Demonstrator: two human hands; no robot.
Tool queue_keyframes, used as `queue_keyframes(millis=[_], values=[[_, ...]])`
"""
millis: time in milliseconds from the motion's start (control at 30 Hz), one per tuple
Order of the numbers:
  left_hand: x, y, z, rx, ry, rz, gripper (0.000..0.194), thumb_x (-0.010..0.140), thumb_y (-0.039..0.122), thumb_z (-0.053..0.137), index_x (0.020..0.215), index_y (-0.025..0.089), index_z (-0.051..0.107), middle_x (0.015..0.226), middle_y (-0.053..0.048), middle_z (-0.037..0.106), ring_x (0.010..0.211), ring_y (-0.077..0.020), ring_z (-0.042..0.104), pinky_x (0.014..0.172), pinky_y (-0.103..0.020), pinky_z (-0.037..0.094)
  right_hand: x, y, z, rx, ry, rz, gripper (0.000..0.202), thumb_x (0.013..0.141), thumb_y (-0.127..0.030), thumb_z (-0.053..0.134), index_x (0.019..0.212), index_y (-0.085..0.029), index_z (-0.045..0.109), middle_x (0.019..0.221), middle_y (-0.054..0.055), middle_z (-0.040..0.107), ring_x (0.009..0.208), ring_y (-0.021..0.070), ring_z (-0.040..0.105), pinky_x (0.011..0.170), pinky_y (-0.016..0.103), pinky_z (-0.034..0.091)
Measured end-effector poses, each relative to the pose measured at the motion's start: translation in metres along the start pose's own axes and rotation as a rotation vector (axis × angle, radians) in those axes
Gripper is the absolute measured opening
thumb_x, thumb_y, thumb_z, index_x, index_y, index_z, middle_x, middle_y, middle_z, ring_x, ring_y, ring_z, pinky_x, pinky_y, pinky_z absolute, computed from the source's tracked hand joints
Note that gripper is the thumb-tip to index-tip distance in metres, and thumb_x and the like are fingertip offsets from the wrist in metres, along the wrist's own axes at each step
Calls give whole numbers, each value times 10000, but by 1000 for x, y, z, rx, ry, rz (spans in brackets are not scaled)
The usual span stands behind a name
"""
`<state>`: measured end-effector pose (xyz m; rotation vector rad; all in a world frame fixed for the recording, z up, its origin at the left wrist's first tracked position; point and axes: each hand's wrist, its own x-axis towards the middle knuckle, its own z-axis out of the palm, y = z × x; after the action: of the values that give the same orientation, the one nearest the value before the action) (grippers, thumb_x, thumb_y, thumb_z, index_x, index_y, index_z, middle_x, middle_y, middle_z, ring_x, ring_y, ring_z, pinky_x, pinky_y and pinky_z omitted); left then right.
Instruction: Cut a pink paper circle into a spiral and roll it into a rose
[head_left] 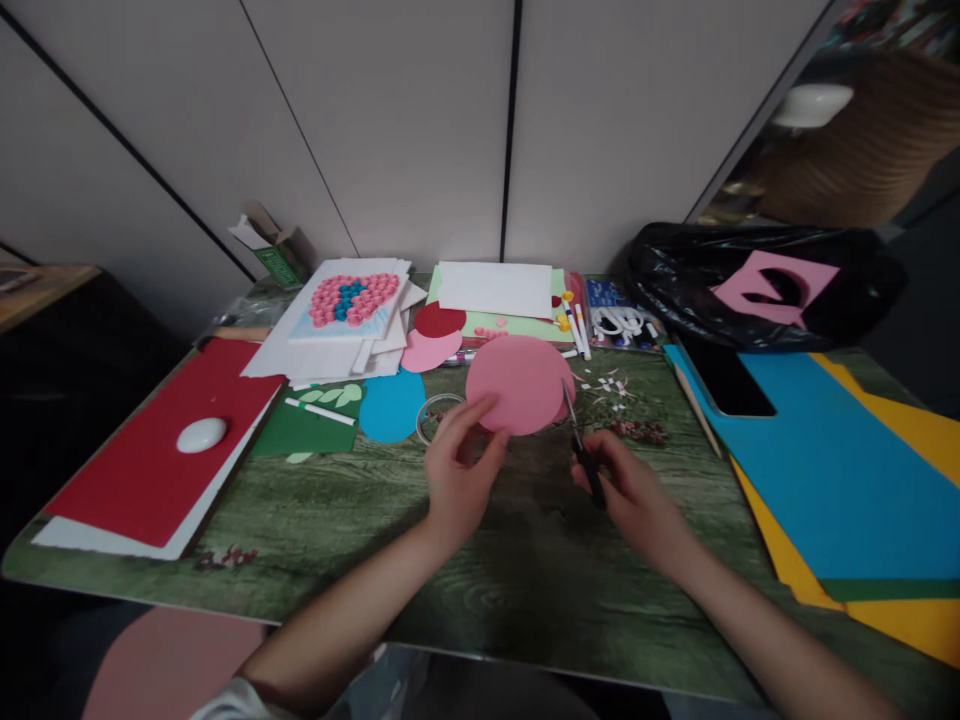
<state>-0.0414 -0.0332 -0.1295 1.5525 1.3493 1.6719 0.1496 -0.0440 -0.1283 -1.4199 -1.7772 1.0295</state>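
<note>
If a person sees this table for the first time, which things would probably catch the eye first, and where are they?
Probably first the pink paper circle near the middle, held in the left hand, with scissors in the right hand at its right edge. Next may come the picture with pink and blue dots, back left, then the large blue sheet at right, under a dark phone.
</note>
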Motion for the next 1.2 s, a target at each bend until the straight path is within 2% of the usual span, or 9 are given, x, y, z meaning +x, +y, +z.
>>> queue_keyframes(millis=[267,533,867,1200], values=[[-2,-3,1,-45,11,-53,363,751,172,665,1102,261,631,1111,-71,591,976,-168,588,711,-252,543,-1,-4,-1,-27,-21,6,132,843,-309,503,775,-226,426,659,-38,500,599,125,464,564,248,354],[-1,-1,1,-32,-28,28,384,735,117,661,1092,255,636,1057,-58,612,969,-166,590,714,-242,534,-2,-7,-2,-22,-18,-4,122,846,-323,510,818,-222,446,710,-26,527,644,135,491,595,257,370],[-2,0,0,-42,-69,30,371,726,111,664,1071,248,651,1045,-66,622,963,-163,598,684,-231,540,-1,-6,-1,22,14,3,107,847,-314,503,835,-221,452,734,-12,532,664,141,497,595,261,379],[2,5,-1,31,-38,79,196,728,129,674,901,214,706,873,-34,675,771,-126,626,627,-220,510,-1,-4,-1,-5,19,13,121,846,-332,488,822,-221,447,712,-23,507,636,132,466,578,256,359]])
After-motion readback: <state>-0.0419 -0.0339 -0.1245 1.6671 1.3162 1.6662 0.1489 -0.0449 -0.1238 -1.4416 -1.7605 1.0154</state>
